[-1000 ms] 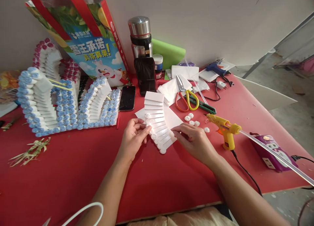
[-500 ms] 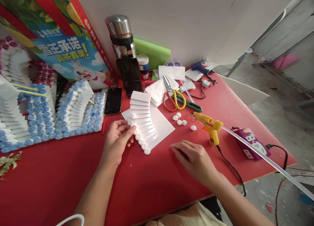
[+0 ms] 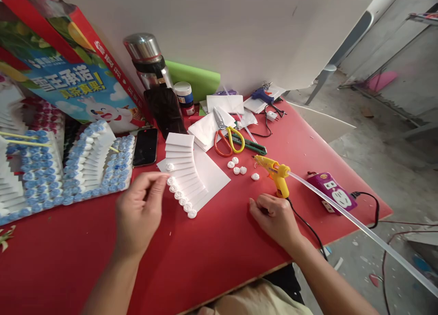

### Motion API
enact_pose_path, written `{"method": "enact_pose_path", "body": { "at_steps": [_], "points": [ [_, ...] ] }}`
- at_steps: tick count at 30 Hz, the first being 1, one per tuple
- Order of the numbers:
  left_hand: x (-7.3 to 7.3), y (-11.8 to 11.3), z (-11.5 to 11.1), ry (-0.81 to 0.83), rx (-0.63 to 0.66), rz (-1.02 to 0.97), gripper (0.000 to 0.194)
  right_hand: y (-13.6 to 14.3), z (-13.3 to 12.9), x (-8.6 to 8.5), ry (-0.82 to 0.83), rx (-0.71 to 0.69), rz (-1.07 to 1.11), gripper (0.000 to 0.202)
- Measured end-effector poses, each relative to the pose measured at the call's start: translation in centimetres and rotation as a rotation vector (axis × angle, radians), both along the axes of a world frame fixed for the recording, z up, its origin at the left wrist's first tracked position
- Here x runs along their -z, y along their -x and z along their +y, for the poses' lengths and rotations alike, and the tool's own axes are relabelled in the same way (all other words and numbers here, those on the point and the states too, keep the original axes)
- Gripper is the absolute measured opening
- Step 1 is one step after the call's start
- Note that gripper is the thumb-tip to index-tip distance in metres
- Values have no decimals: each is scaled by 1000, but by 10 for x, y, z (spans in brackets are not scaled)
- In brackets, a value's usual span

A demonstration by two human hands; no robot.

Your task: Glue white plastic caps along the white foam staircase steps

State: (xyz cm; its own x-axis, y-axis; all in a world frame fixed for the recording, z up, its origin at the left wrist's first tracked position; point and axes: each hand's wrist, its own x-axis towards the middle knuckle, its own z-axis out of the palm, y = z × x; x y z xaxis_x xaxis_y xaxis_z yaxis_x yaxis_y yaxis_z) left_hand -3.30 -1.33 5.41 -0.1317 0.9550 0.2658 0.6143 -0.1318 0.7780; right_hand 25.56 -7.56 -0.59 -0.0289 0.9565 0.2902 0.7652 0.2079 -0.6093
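A fan-shaped stack of white steps (image 3: 183, 162) lies over a white sheet (image 3: 217, 180). Several small white roses (image 3: 178, 195) run along its left edge. My left hand (image 3: 140, 210) is just left of that row, thumb and index finger pinched together beside the upper roses; whatever they may hold is too small to make out. My right hand (image 3: 275, 217) rests on the table with curled fingers, and nothing shows in it. Beyond it lies a yellow glue gun (image 3: 278, 178) with a long clear glue stick (image 3: 342, 210). Several loose white roses (image 3: 236, 170) sit left of its nozzle.
Scissors (image 3: 227, 137) and a green cutter (image 3: 255, 146) lie behind the roses. A phone (image 3: 145, 147), a steel flask (image 3: 143, 52) and blue-flowered pieces (image 3: 91, 164) stand to the left. A purple power socket (image 3: 330, 191) is at the right edge of the red table (image 3: 212, 255).
My left hand has come off the rose row, moving left and up with its fingers pinched. My right hand has shifted toward the glue gun and its fingers have curled in. The view has turned slightly.
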Motion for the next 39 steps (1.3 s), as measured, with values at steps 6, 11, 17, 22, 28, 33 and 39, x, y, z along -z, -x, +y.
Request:
{"method": "enact_pose_path", "body": {
  "at_steps": [6, 11, 17, 22, 28, 33, 39],
  "points": [
    [-5, -79, 9, 7, 567, 139, 25, -1, 1, 1, -43, 9, 47, 25],
    [16, -118, 29, 8, 541, 288, 31, -2, -4, -6, 2, -40, 121, 16],
    [23, -143, 29, -1, 556, 280, 22, -21, -24, -8, -111, 139, -6, 32],
    [28, -172, 25, -53, 575, 492, 15, -46, -31, -17, -155, 353, -64, 23],
    [43, -182, 18, -92, 581, 673, 15, -48, -23, -19, -160, 400, -40, 18],
    [51, -177, 12, -89, 594, 644, 19, -53, -16, -13, -125, 415, -20, 18],
    [45, -163, 10, -45, 631, 496, 19, -59, -3, -13, -123, 464, -54, 22]
  ]
}}
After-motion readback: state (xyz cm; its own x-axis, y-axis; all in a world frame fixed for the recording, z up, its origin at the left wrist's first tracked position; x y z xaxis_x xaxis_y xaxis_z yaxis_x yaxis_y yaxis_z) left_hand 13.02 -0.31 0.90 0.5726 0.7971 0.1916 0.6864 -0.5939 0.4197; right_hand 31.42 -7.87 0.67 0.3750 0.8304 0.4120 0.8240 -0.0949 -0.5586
